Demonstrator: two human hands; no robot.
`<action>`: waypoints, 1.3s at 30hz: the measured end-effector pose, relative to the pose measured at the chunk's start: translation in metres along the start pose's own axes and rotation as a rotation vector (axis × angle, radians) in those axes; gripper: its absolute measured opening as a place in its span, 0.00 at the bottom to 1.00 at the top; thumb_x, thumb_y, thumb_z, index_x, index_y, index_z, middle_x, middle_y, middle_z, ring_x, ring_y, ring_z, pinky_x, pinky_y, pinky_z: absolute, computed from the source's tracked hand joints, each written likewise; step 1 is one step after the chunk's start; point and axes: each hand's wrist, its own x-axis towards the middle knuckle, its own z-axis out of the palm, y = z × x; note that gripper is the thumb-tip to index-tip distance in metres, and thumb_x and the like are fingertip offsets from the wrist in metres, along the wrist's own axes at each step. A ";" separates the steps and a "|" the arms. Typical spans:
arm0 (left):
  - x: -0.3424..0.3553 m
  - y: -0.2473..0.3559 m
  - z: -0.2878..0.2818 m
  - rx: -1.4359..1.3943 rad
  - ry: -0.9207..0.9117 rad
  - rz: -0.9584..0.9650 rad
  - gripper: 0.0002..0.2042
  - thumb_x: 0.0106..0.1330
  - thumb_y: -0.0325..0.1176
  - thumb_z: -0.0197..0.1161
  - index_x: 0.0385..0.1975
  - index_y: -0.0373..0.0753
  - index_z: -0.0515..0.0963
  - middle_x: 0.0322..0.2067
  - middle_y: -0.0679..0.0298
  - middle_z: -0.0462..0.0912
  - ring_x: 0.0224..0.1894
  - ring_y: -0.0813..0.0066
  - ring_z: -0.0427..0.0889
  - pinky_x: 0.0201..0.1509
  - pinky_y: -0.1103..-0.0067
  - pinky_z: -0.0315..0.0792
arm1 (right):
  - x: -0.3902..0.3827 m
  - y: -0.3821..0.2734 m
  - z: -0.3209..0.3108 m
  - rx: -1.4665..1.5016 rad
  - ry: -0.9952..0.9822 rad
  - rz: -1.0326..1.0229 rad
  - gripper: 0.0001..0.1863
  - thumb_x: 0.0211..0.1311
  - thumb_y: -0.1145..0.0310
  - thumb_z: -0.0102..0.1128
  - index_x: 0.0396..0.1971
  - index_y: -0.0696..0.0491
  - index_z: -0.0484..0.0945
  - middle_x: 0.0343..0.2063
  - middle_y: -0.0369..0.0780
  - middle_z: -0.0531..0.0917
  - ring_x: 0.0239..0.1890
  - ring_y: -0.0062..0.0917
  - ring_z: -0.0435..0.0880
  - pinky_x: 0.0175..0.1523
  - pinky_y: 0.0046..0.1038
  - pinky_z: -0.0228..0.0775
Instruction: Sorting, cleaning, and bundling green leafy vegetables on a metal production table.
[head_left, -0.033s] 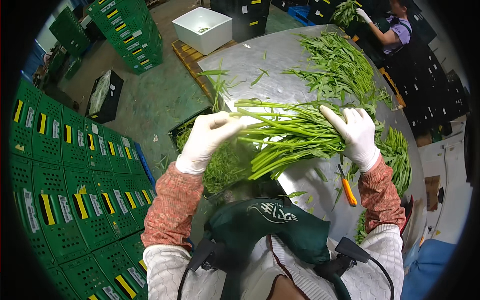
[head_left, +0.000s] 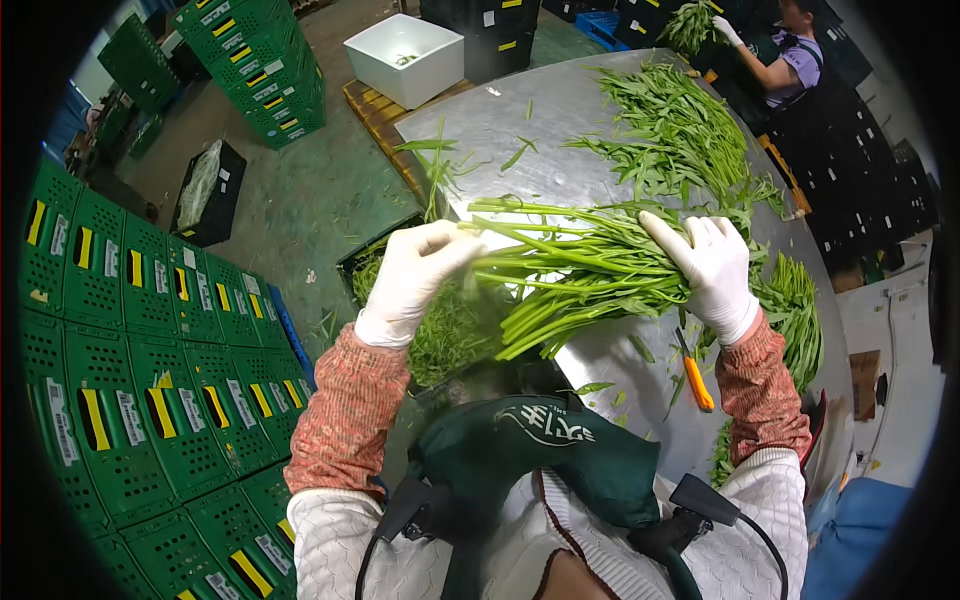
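Note:
A bunch of water spinach [head_left: 590,265], long green stems with narrow leaves, is held sideways above the metal table. My right hand [head_left: 715,270], in a white glove, grips it round the leafy part, thumb on top. The cut stem ends fan out to the left. At those ends my left hand [head_left: 415,275], also gloved, is closed in a pinch on the tip of a stem. Below the bunch lies a knife with an orange handle [head_left: 698,385]. Under my left hand a dark crate holds loose green trimmings [head_left: 445,335].
The metal table [head_left: 480,125] bears a large heap of greens [head_left: 690,125] and another pile [head_left: 795,315] at right. Green crates [head_left: 150,370] are stacked at left. A white box [head_left: 405,60] stands on a pallet. Beyond the table a co-worker [head_left: 795,65] holds greens.
My left hand has shifted very slightly to the right. The right hand and the bunch stay where they were.

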 end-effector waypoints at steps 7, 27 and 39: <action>0.002 -0.011 -0.052 0.190 0.306 0.165 0.09 0.60 0.30 0.61 0.37 0.33 0.80 0.35 0.65 0.81 0.37 0.80 0.76 0.48 0.82 0.67 | -0.004 0.000 -0.005 0.017 0.015 0.010 0.29 0.41 0.67 0.60 0.52 0.46 0.76 0.21 0.37 0.67 0.26 0.30 0.71 0.34 0.31 0.65; 0.023 -0.013 -0.067 0.204 0.208 0.070 0.12 0.64 0.37 0.62 0.32 0.32 0.82 0.32 0.63 0.84 0.35 0.82 0.79 0.43 0.83 0.72 | -0.007 0.000 0.012 0.529 -0.093 0.385 0.36 0.42 0.65 0.69 0.57 0.44 0.70 0.39 0.42 0.82 0.38 0.35 0.82 0.43 0.28 0.72; 0.020 -0.015 0.011 -0.399 -0.286 -0.120 0.23 0.61 0.39 0.65 0.50 0.31 0.72 0.42 0.58 0.81 0.44 0.72 0.80 0.49 0.78 0.73 | 0.006 -0.021 0.017 0.743 -0.006 0.350 0.35 0.44 0.65 0.70 0.58 0.49 0.70 0.45 0.46 0.81 0.45 0.35 0.82 0.50 0.28 0.72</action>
